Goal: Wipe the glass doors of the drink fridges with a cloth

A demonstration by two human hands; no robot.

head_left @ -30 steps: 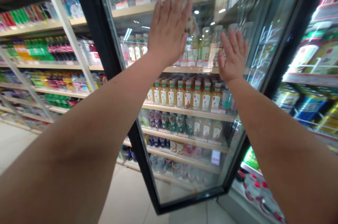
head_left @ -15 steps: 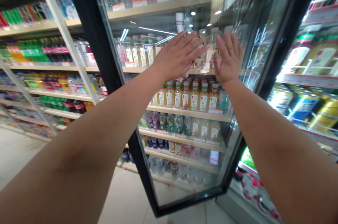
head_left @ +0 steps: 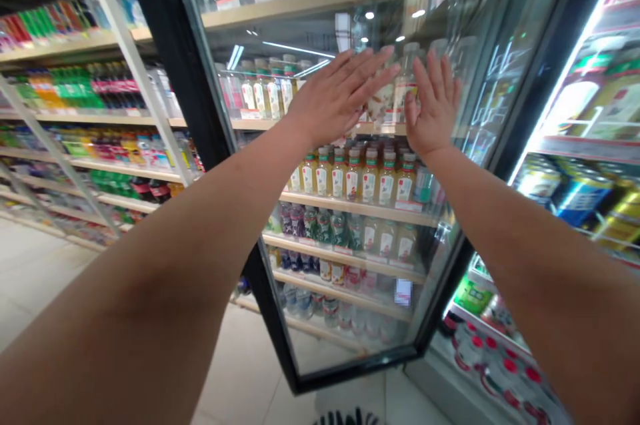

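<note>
The left hand (head_left: 345, 95) lies flat and ungripping, palm turned to the glass, its fingers straight, close together and slanting up to the right. Under its fingers shows a pale, spotted cloth (head_left: 379, 103), mostly hidden and blurred; it sits between that hand and the glass (head_left: 310, 28). Just beside it, to the right, the right hand (head_left: 434, 105) is released as well: palm toward the glass, fingers pointing up and a little apart, thumb to the left. Whether its palm fully touches the pane cannot be told.

The pane fills a tall door (head_left: 267, 318) with a black frame, standing ajar. Ceiling lights (head_left: 300, 49) reflect in its upper part, and a small white blurred patch (head_left: 403, 291) shows low on the right.

Through the glass, below the hands, stand rows of yellow bottles (head_left: 353, 175) with white labels; under these come dark green and purple bottles (head_left: 323, 226), then clear ones (head_left: 330, 311) near the bottom.

Left of the door, shelves (head_left: 107, 119) of drinks run back past pale posts (head_left: 131, 61). Right of it is a lit fridge with cans (head_left: 583, 195) and, lower, red-capped bottles (head_left: 500, 371). Pale tiles (head_left: 240, 358) cover the floor.
</note>
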